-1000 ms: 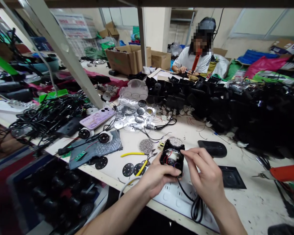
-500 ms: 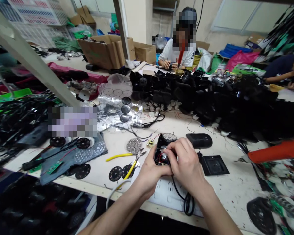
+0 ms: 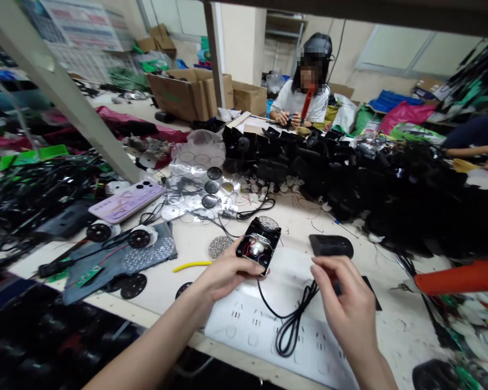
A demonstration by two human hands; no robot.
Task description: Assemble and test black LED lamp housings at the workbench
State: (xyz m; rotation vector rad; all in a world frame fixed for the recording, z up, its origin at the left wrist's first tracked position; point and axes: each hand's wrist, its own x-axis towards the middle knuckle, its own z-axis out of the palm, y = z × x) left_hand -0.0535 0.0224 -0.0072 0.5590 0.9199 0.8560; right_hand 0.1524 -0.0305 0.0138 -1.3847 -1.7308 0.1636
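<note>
My left hand is closed around the lower left side of an open black plastic speaker housing. A round metal-backed part with red wires sits inside it, and a perforated round grille shows at its top end. From the lower end a black cable runs down to a bundled coil over the white power strip. To the right, apart from the housing, my right hand has thumb and index finger pinched together beside the coil's upper end; what they hold, if anything, cannot be made out.
A black cover lies behind my right hand. Yellow-handled cutters and a round mesh grille are at left, near a purple phone. An orange tool juts in from the right. A person works opposite.
My right hand has come out of the housing and moved right. My left hand has shifted left with the housing, now tilted into view. The cable coil has moved left; the camera view has shifted.
</note>
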